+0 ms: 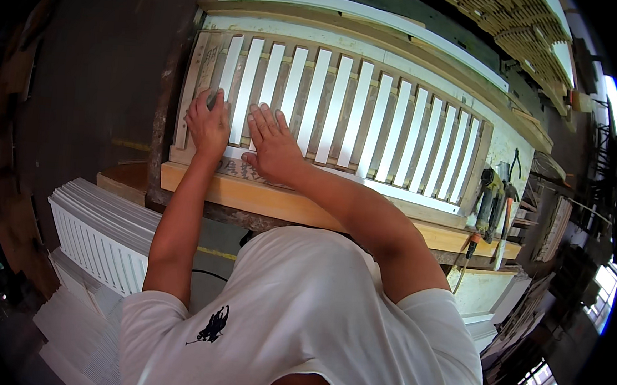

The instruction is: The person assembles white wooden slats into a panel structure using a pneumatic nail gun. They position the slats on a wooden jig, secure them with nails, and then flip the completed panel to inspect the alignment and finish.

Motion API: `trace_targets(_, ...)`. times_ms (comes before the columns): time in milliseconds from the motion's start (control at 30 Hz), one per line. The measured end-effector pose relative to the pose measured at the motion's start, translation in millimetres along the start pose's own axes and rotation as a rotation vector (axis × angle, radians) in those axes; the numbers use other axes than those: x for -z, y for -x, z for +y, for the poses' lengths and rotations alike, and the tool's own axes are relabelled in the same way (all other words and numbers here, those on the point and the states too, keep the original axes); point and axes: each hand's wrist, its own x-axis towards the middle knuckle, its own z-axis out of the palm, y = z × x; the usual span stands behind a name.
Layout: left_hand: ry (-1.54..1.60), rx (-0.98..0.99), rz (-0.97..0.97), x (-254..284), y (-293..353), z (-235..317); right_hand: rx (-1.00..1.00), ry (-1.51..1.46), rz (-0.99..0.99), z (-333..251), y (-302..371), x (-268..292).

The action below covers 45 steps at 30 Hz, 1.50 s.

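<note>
White slats (317, 96) stand side by side in a wooden jig (480, 172) on the bench, with a white rail (401, 192) running along their near ends. At the jig's left end, my left hand (208, 127) is closed around a small dark object (212, 100) that shows between thumb and fingers; its kind is mostly hidden. The hand rests beside the leftmost slat (230, 65). My right hand (274, 147) lies flat with fingers stretched over the near ends of the slats next to it, its thumb by the rail.
A long white strip (363, 22) lies along the bench's far side. At the right end are a power tool (492, 202), a hammer (506, 213), pliers (516, 164) and a screwdriver (471, 243). Finished-looking white slatted panels (98, 238) are stacked at left; thin wooden strips (520, 28) lie far right.
</note>
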Motion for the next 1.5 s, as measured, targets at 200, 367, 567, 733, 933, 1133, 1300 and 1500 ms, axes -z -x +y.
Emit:
trace_targets(200,0.147,-0.078,-0.028,-9.1,-25.3,5.1,-0.031,-0.011,-0.065,-1.5,-1.0,4.3)
trace_targets(367,0.027,-0.033,-0.303,-9.3,-25.0,16.3,-0.01,0.004,-0.052,-1.4,-2.4,-0.6)
trace_targets(567,-0.035,-0.063,-0.383,-1.2,1.3,14.5,-0.026,-0.155,0.032,-8.9,9.7,-2.9)
trace_targets(733,0.009,-0.046,-0.361,2.0,18.3,15.6,0.011,-0.491,-0.113,1.8,36.0,14.3)
trace_targets(933,0.503,0.214,0.022,6.6,-78.8,29.9,-0.56,-0.077,1.022,209.3,84.7,153.2)
trace_targets(1133,0.774,0.516,0.198,-39.3,-225.8,-7.6,-0.816,0.53,1.044,420.4,167.5,270.2)
trace_targets(1300,0.979,0.455,-0.075,-19.5,-231.3,-9.1,-0.954,0.037,0.762,429.5,172.5,281.6)
trace_targets(1500,0.995,0.392,-0.01,-24.0,-188.1,0.7,-0.88,-0.443,1.134,416.7,236.7,233.5)
